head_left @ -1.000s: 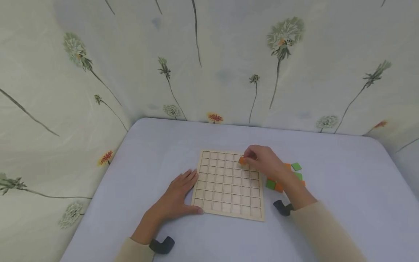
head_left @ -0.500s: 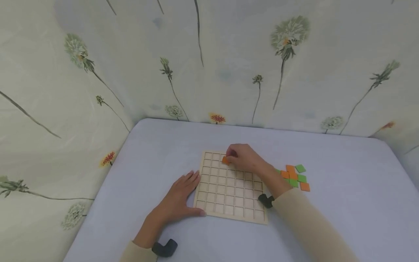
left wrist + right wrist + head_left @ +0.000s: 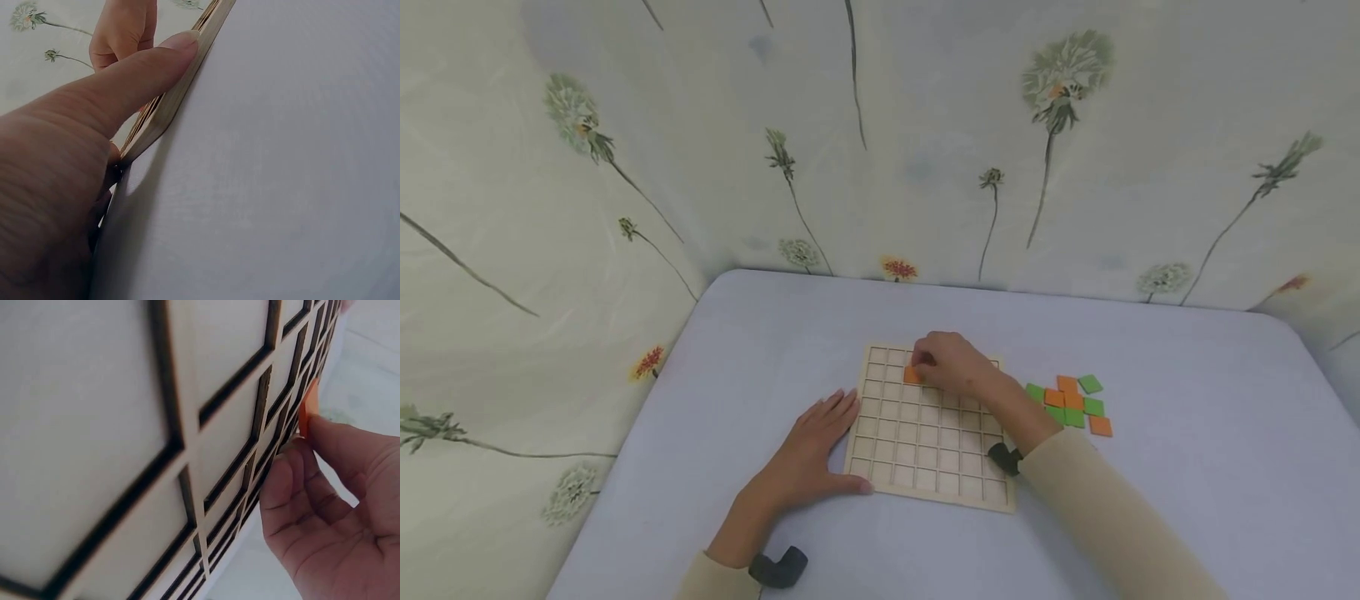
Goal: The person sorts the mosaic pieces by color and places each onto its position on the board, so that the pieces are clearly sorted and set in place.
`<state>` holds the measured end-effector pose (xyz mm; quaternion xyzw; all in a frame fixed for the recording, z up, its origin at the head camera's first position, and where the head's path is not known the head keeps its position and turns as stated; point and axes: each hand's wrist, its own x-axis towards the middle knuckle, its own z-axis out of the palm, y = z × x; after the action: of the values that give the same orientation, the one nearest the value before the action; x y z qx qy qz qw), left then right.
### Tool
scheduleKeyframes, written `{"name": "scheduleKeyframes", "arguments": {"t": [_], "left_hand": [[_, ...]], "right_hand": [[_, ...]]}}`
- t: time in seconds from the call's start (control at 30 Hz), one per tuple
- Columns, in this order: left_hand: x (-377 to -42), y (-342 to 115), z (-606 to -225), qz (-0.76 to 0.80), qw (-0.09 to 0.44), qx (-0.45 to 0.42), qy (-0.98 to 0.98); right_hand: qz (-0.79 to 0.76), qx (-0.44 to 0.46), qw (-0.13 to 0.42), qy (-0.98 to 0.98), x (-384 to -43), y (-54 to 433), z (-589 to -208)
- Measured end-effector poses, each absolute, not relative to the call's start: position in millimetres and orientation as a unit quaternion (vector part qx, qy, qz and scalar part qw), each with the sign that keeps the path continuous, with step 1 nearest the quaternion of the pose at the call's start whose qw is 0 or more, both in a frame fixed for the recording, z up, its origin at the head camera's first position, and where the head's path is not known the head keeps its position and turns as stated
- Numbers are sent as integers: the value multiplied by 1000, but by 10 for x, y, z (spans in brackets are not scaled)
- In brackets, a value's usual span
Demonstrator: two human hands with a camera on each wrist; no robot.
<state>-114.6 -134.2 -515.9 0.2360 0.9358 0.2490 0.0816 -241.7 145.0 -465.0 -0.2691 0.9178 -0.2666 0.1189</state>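
A square wooden grid board with shallow cells lies on the table. My left hand rests flat at its left side, fingertips along the edge. In the left wrist view the thumb lies across the board's near rim. My right hand reaches over the far rows and pinches a small orange square tile at one of the cells. The right wrist view shows that orange tile tilted against the grid, held at the thumb tip.
Several green tiles and orange tiles lie in a loose cluster right of the board. A pale cloth covers the table, and a curtain with a dandelion print hangs behind it. Black wrist mounts sit at both sleeves.
My right hand has moved left across the far rows with the orange tile and lowered it to the grid. The tile cluster has come into fuller view. My left hand stays at the board's edge.
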Motion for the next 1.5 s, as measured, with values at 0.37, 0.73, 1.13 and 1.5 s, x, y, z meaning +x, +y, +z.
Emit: {"name": "scheduleKeyframes", "arguments": {"t": [0.37,0.73,1.13,1.5], "left_hand": [[-1133,-1332,-5148,249,81,235,936],[-1142,-1341,-5168,244,70,237,938],[-1147,-1346,-5166,235,70,244,938],[-1142,-1333,-5157,233,66,245,939]], "right_hand": [[-242,-244,111,933,-2350,1453,-4659],[-256,-215,110,936,-2242,1850,-4512],[-246,-169,125,946,-2014,2397,-4400],[-218,-146,146,954,-1821,2674,-4442]]}}
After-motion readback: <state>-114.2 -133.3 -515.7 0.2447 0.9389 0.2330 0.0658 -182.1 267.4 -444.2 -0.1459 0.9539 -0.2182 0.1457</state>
